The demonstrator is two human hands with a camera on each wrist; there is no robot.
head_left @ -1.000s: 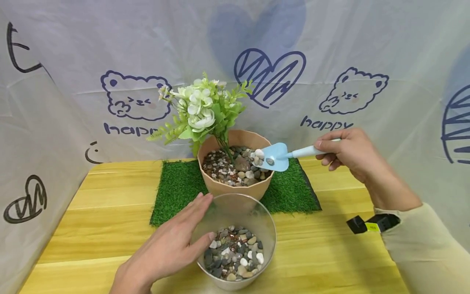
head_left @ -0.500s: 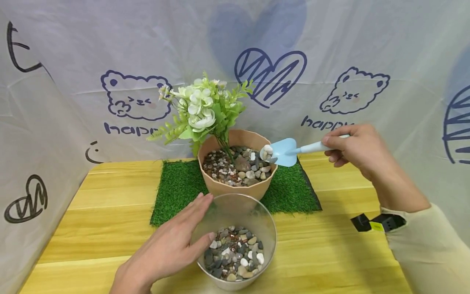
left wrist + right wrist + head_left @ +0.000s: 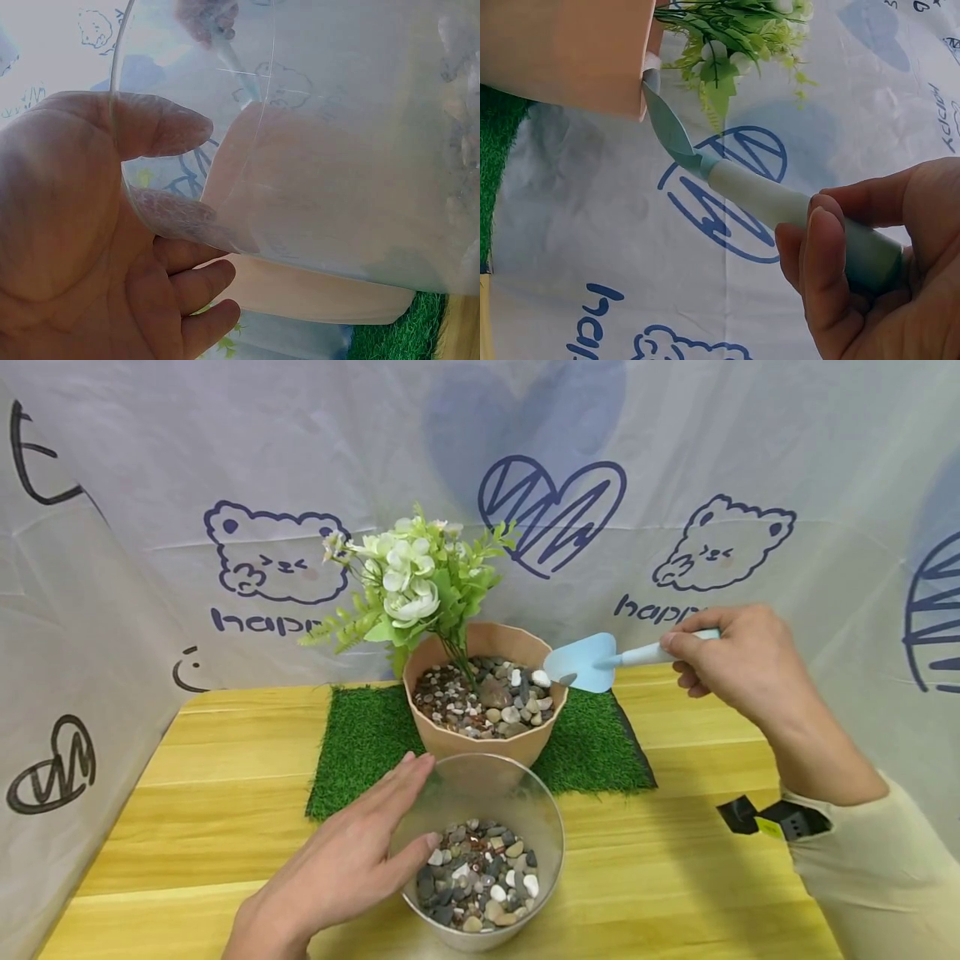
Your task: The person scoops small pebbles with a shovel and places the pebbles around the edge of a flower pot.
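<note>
My right hand (image 3: 738,664) grips the pale handle of a light blue hand trowel (image 3: 588,662). The trowel's tip is at the right rim of a peach flowerpot (image 3: 491,743), with a white pebble (image 3: 541,677) just off it and a dark one on the blade. In the pot, a bunch of white flowers (image 3: 408,568) with green leaves stands among pebbles and small gravel. My left hand (image 3: 341,852) holds the left rim of a clear plastic tub (image 3: 551,860), its thumb over the edge. Mixed pebbles (image 3: 480,877) cover the tub's bottom.
Under the pot lies a green artificial grass mat (image 3: 356,760) on a yellow wood-grain table (image 3: 660,860). A white cloth (image 3: 750,452) with blue bear and heart drawings hangs behind and at the sides.
The trowel has drawn back to the right with my right hand. Most pebbles have slid off its blade into the right side of the pot. My left hand stays on the tub.
</note>
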